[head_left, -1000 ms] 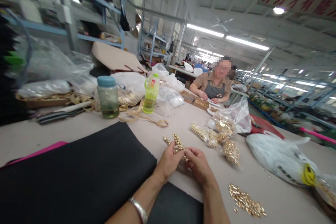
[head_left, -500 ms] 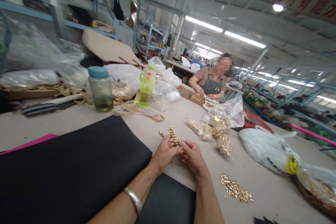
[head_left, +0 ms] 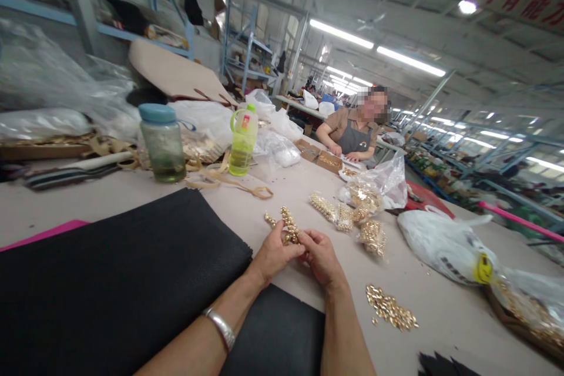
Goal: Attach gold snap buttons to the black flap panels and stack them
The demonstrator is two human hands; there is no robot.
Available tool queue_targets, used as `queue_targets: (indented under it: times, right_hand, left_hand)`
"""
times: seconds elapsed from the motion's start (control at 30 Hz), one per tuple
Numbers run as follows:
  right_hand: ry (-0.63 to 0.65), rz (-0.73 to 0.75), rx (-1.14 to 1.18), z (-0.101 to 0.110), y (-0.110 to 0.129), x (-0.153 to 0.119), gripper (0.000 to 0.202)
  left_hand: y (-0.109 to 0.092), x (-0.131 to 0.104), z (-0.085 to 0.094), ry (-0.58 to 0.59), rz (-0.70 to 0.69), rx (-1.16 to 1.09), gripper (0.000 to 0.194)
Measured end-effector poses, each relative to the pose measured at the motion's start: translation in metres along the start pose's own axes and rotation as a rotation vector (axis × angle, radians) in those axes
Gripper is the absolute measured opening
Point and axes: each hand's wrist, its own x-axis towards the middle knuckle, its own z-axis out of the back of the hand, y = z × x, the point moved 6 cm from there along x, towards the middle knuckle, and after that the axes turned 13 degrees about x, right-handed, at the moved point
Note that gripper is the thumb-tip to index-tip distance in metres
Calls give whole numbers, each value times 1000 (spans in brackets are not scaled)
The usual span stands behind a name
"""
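Note:
A strand of gold beads (head_left: 288, 223) stands up between my two hands near the middle of the view. My left hand (head_left: 274, 252), with a silver bracelet on its wrist, is closed round the strand's lower part. From the right, my right hand (head_left: 321, 254) pinches at the same beads, its fingertips close to the left thumb. Black sheets (head_left: 114, 270) lie beneath and left of my forearms. A loose pile of gold pieces (head_left: 391, 307) rests on the table to the right of my right hand.
Farther back are packets of gold beads (head_left: 322, 207), a green bottle (head_left: 243, 141) and a blue-lidded jar (head_left: 163, 144). A white plastic bag (head_left: 440, 244) lies at the right. A person (head_left: 356, 132) sits across the table (head_left: 282, 188) beside open boxes.
The view has shifted slightly, so the table items appear a little further left. Both hands keep nearly the same pose around the beads.

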Motion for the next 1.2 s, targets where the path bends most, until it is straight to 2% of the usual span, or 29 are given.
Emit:
queue_targets:
  times: [0.23,0.73,0.9,1.2]
  right_hand:
    - [15,10,-3,-2,-3,2,38]
    - [-10,22,56,0,0,1,35]
    - [-19,29,45,-1,3,1,36]
    - [-24,43,48,-3,5,0,38]
  left_hand:
    - [3,1,2,-16,2,44,56]
    - [-4,1,0,7,-48,9,39]
    - [-6,0,2,0,-11,-2,27]
    - [1,5,2,-39,14,-3,35]
